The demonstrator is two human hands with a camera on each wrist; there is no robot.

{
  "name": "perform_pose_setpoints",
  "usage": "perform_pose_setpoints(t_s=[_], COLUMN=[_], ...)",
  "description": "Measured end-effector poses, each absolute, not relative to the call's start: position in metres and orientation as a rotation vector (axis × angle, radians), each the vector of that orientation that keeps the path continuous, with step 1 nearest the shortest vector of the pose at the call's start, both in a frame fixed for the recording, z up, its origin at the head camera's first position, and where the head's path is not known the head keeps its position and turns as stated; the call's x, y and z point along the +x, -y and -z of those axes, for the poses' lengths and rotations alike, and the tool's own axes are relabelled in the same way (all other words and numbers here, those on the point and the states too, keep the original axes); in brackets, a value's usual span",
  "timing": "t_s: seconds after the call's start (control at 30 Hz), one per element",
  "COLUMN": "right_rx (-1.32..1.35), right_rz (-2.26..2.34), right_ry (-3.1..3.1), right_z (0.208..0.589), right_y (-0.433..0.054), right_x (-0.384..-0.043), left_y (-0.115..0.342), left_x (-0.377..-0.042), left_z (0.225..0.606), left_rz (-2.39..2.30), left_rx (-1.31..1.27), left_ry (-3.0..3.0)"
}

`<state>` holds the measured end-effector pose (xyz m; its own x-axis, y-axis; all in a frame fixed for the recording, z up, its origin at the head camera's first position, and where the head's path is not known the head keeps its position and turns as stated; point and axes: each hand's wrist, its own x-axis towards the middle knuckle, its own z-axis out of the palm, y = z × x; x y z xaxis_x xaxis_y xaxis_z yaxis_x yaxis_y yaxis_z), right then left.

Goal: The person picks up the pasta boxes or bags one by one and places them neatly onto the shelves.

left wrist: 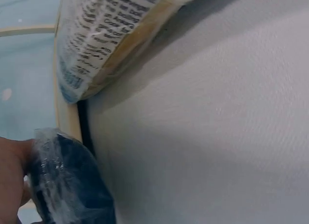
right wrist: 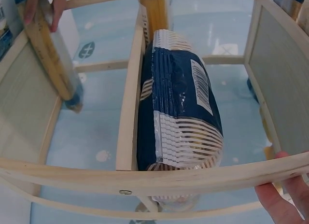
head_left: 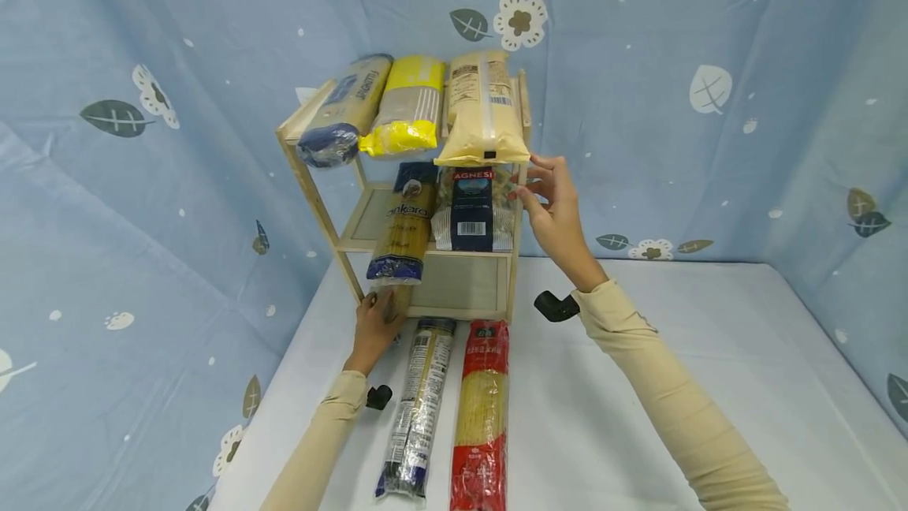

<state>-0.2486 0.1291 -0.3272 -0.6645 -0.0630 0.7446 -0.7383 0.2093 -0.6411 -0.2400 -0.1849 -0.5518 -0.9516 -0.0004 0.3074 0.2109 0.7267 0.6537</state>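
My left hand (head_left: 376, 330) grips a pack of spaghetti (right wrist: 54, 64) at the bottom level of a wooden shelf rack (head_left: 512, 282), at its left side. In the left wrist view a crinkled dark blue wrapper end (left wrist: 72, 185) shows beside the fingers. On the rack's right side my right hand (head_left: 556, 215) holds the wooden frame just below the top level, fingers and thumb around it. Beside that hand, a blue-labelled Agnesi pasta bag (head_left: 473, 211) sits on the middle level. Left of it an Ankara spaghetti pack (head_left: 406, 227) juts out over the front edge.
On the top level lie a blue-ended spaghetti pack (head_left: 347, 105), a yellow pack (head_left: 410, 105) and a cream bag (head_left: 485, 105). A silvery printed spaghetti pack (head_left: 418, 408) and a red one (head_left: 481, 416) lie on the white table (head_left: 638, 385) in front.
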Motion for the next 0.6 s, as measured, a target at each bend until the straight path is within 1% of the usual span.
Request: perform_pose_setpoints(t_s=[0.37,0.6], right_rx=[0.749,0.717], right_rz=[-1.530,-1.545], right_ry=[1.897,1.901], right_z=[0.329,0.328], right_y=[-0.125,-0.126], right_x=[-0.250,-0.248], left_y=[0.198,0.207], left_x=[-0.227,-0.212], left_z=[0.539,0.520], left_rz=[1.011,1.043], left_rx=[-0.147,-0.191], left_ry=[2.766,2.770])
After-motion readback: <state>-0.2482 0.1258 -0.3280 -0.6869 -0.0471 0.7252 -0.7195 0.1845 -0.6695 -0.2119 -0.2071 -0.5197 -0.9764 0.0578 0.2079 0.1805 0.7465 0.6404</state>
